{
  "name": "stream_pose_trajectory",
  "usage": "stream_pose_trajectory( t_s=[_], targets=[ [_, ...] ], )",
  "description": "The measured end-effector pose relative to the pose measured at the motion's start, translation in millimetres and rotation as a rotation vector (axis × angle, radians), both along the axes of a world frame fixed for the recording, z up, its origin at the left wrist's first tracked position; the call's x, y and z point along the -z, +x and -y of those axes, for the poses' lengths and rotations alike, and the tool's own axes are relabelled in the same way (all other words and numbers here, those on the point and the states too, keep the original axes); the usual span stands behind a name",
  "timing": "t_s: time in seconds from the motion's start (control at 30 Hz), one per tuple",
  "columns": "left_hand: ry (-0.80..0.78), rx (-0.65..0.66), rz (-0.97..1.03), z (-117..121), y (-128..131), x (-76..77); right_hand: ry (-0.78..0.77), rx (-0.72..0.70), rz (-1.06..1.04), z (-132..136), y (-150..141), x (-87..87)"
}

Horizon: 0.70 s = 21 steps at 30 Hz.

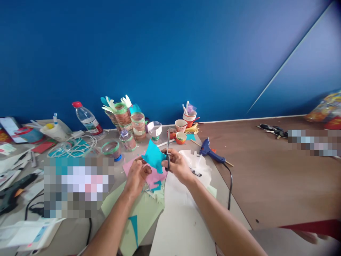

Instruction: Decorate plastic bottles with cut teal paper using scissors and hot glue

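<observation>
A piece of turquoise paper (153,156) with cut, angled edges is held up above the table, its left edge pinched in my left hand (137,176). My right hand (178,164) is closed round the dark handles of a pair of scissors (168,156), whose blades point up and away. The paper's right side meets the right-hand fingers beside the scissors. Under the hands lie a pink sheet (157,182) and a pale green sheet (114,209), with a turquoise offcut (134,227) on the green one.
A blue glue gun (210,151) lies to the right, its cord trailing forward. Wrapped jars (139,124), paper cups (181,125) and a water bottle (89,121) stand along the blue wall. A coiled white cable (77,146) and a black glue gun (16,192) are at left.
</observation>
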<state>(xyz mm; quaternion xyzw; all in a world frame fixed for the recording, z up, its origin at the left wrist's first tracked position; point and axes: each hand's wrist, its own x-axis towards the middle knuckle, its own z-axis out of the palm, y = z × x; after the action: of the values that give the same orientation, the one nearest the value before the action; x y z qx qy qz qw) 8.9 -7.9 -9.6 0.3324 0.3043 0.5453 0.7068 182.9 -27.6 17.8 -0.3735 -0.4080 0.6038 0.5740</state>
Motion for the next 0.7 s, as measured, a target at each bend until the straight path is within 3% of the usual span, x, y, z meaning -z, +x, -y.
stream_pose_trajectory(
  t_s=[0.07, 0.17, 0.3, 0.37, 0.5, 0.7],
  targets=[
    [-0.067, -0.029, 0.052, -2, -5, -2.7, -0.019, -0.094, -0.025, 2, 5, -2.2],
    [-0.114, 0.058, 0.010, 0, -11, -6.8, -0.032, -0.211, -0.012, 1, 12, -3.8],
    [-0.121, 0.179, -0.136, 4, -7, -6.0, -0.035, -0.165, 0.031, -3, 16, -2.4],
    [-0.111, 0.116, -0.205, 2, -2, -3.4, -0.003, -0.080, 0.040, -6, 17, -1.2],
    [-0.061, -0.162, -0.204, -6, 0, -1.5, 0.046, 0.035, 0.090, -7, 18, -1.6],
    [-0.006, -0.347, -0.143, -10, -4, -8.0, 0.027, -0.129, 0.277, 2, 8, -3.6]
  ],
)
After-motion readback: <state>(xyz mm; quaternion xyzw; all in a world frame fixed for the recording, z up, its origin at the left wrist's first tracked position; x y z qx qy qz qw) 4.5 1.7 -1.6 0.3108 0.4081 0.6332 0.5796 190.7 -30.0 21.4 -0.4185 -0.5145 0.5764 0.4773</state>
